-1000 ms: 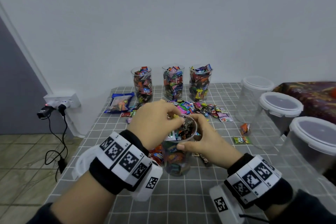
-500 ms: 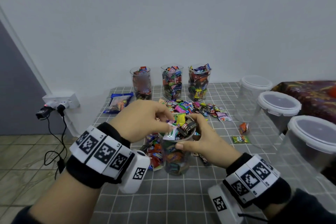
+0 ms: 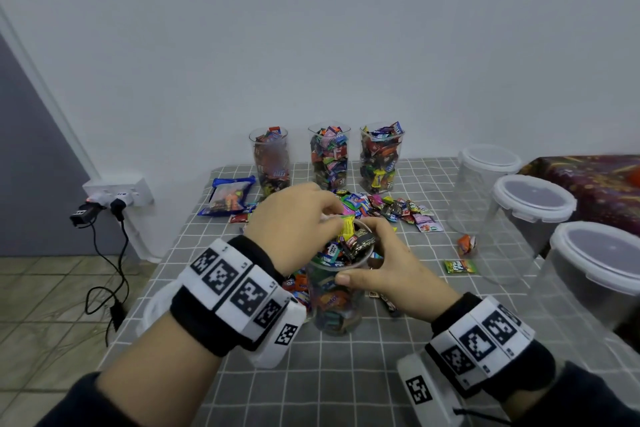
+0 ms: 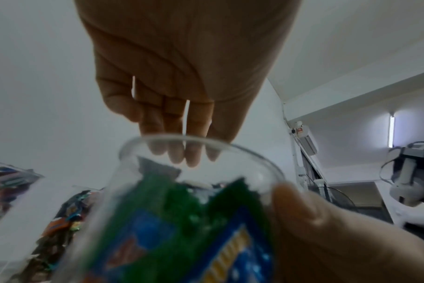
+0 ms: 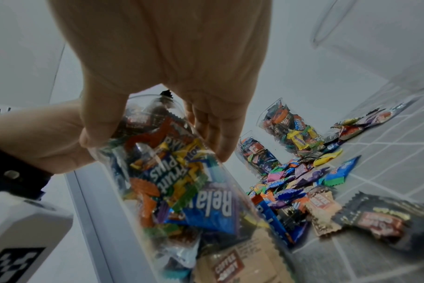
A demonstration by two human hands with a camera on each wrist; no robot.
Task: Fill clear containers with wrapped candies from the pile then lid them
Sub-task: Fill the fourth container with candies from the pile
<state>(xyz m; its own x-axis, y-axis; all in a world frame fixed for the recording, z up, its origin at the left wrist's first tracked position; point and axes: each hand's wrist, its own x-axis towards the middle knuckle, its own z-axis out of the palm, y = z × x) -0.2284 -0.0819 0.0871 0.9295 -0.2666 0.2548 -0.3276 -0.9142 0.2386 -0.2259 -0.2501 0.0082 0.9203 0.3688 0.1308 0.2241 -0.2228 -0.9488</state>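
A clear cup [image 3: 335, 302], packed with wrapped candies [image 3: 349, 243] heaped above its rim, stands on the grey checked tablecloth [image 3: 346, 385]. My right hand [image 3: 382, 267] grips the cup just under the rim, thumb in front and fingers behind; the right wrist view shows the same grip [image 5: 157, 132] on the cup [image 5: 187, 183]. My left hand [image 3: 311, 218] hovers over the mouth, its straight fingers [image 4: 177, 155] reaching down to the top candies beside a yellow wrapper [image 3: 346, 226]. The loose candy pile [image 3: 384, 208] lies just behind the cup.
Three clear cups full of candies [image 3: 329, 159] line the wall, and a blue candy bag [image 3: 227, 196] lies to their left. Three big lidded clear containers [image 3: 535, 199] stand on the right, with two stray candies [image 3: 460, 266] near them. The table edge and floor are at the left.
My left hand drew back to the left of the rim, then came back over the cup's mouth. The right hand kept its grip on the cup, which stayed put.
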